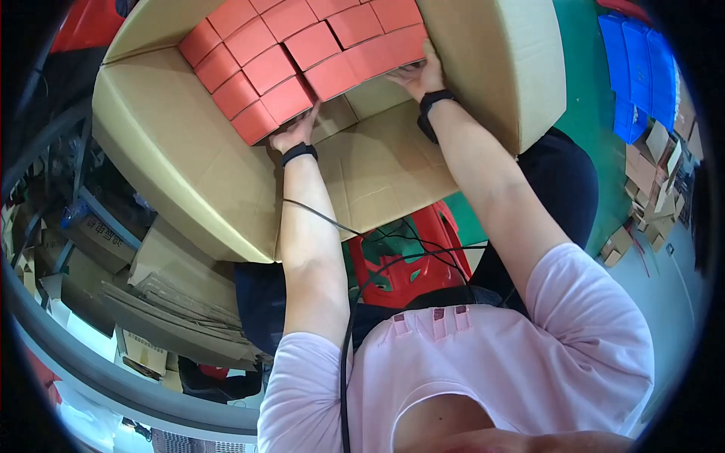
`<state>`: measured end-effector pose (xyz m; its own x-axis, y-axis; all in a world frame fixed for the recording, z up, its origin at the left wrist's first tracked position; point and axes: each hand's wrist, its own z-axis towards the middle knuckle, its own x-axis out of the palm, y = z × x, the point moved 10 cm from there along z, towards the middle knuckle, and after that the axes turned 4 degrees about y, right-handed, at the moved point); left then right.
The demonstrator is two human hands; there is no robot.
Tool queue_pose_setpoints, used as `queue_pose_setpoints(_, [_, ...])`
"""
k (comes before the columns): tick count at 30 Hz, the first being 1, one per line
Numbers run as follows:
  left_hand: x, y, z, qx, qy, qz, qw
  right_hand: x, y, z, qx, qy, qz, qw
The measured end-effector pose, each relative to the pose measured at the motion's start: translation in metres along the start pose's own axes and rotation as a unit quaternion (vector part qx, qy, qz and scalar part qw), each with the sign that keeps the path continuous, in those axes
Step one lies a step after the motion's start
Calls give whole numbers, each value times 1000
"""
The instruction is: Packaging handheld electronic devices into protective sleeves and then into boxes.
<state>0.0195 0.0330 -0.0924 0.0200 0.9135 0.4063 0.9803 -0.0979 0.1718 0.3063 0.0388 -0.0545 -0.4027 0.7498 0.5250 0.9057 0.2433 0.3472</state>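
Note:
Inside a large open cardboard carton lie several small red boxes, packed side by side in rows. My left hand is at the near edge of the left group, fingers tucked beneath it and thumb pointing up along a box. On the other side, my right hand grips the near right end of the red boxes, its thumb against the end and its fingers partly hidden underneath. A dark gap separates the left group from the right one. Black bands circle both wrists.
Below the carton stands a red plastic stool; black cables hang across my left arm. Flattened cardboard is stacked at the left beside a metal frame. Blue bins and cardboard scraps sit at the right on the floor.

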Motion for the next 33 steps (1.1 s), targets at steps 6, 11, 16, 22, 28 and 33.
queue_pose_setpoints(6, [-6, 38, 4, -16, -94, 97, 991, -24, 27, 14, -87, -120, -104, 984])
queue_pose_setpoints(11, [2, 91, -1, -108, -56, -26, 992, -14, 54, -35, -158, -301, -389, 856])
queue_pose_setpoints(16, [35, 99, 11, -85, 70, 10, 994, 25, 81, -21, -157, -229, -636, 719])
queue_pose_setpoints(22, [32, 102, -4, -81, 48, 0, 996, 40, 67, 10, -127, 28, -486, 864])
queue_pose_setpoints(28, [28, 93, 0, -69, 14, 9, 997, 18, 58, 20, -7, 19, -576, 817])
queue_pose_setpoints(33, [23, 100, 4, -67, 12, -13, 998, 25, 49, 23, -1, 96, -587, 804])
